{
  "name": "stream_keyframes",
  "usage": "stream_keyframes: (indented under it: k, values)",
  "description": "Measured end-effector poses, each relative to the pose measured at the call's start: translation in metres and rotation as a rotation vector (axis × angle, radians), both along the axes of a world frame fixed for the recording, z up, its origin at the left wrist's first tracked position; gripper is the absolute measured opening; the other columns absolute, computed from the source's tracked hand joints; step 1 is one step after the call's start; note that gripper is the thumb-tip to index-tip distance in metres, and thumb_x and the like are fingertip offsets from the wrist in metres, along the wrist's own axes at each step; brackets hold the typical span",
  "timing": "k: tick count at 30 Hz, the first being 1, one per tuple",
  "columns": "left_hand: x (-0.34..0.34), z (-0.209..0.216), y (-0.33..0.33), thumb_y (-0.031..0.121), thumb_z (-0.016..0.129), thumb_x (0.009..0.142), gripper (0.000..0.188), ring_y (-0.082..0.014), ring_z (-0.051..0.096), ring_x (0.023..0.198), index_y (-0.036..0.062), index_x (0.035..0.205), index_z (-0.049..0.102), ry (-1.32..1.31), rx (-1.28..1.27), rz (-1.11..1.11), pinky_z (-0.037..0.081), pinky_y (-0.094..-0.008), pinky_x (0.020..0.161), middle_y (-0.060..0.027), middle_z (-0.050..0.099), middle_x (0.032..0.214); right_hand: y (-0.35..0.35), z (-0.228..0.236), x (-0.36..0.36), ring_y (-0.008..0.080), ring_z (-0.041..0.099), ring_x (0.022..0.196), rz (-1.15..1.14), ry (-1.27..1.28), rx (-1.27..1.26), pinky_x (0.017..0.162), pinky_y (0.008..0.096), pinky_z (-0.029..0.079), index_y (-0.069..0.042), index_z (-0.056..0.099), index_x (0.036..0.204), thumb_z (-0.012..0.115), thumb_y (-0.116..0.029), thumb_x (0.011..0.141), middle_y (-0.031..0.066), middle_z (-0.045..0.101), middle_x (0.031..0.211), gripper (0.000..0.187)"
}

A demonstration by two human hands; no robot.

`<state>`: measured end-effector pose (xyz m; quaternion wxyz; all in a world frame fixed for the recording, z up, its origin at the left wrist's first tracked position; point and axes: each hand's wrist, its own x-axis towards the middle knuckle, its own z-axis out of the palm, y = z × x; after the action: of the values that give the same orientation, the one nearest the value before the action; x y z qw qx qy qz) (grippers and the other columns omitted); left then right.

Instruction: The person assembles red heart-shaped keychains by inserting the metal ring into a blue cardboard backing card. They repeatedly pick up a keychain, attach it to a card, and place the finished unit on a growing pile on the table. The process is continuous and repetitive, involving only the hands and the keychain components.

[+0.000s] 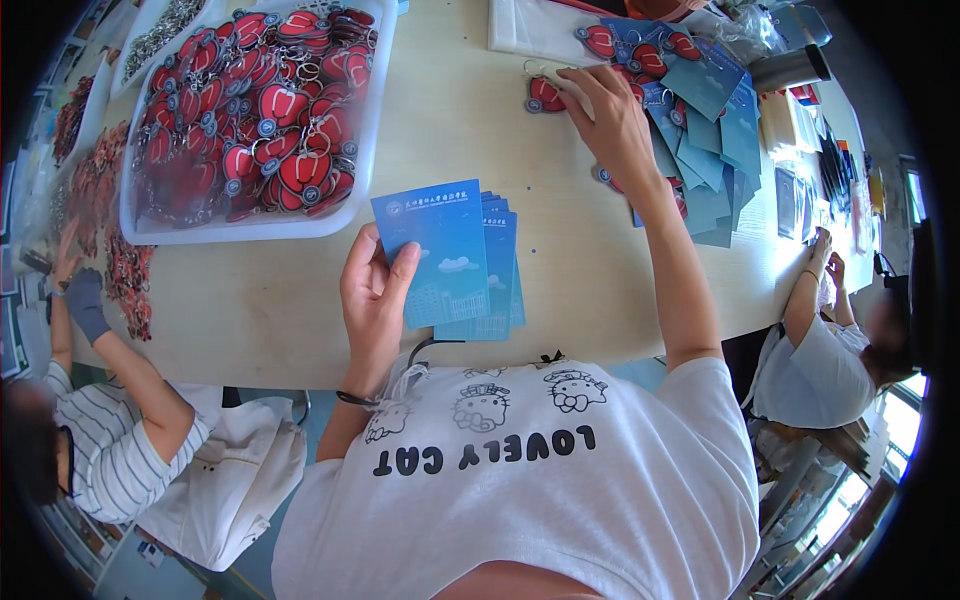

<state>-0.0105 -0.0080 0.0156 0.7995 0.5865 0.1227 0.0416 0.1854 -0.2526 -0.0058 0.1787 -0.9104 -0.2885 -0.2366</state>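
My left hand (374, 290) is closed on a blue card (436, 250) printed with white clouds and buildings, its thumb across the card's front. Behind it, more blue cards (503, 262) overlap near the table's front edge. Further off, my right hand (612, 118) reaches out with thumb and forefinger apart. Its fingertips are beside a red apple-shaped keychain (545, 95) with a metal ring, lying on the table; whether they touch it is hard to see. Right of this hand, more red keychains (650, 60) lie among loose blue cards (705, 85).
A white plastic bin (372, 120) heaped with red keychains stands at the far left. Beside it are a tray of metal fittings (165, 35) and piles of reddish pieces (110, 200). A dark cylinder (790, 68) lies far right. Co-workers sit at both sides, a gloved hand (85, 300) at left.
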Motion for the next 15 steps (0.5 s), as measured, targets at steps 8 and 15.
stream_keyframes:
  k: [8,15]
  values:
    - [0.009,0.000,-0.006,0.006,0.057,0.093,0.017,-0.0062,0.048,0.088,-0.0009,0.108,0.052,-0.087,0.088,0.012,0.039,-0.0212,0.080,-0.0020,0.057,0.096,0.015,0.006,0.007,0.0298,0.065,0.078,-0.264,0.339,0.186,0.067,0.0379,0.051,-0.003,0.065,0.097,0.070,-0.030,0.081,0.0114,0.067,0.090,0.032]
    - [0.021,0.007,-0.015,0.007,0.056,0.094,0.017,-0.0054,0.048,0.085,-0.0010,0.108,0.051,-0.177,0.155,-0.005,0.039,-0.0207,0.078,-0.0017,0.056,0.093,0.013,-0.018,0.023,0.0310,0.066,0.074,-0.313,0.246,0.191,0.066,0.0392,0.051,0.002,0.066,0.084,0.072,-0.027,0.078,0.0161,0.067,0.083,0.030]
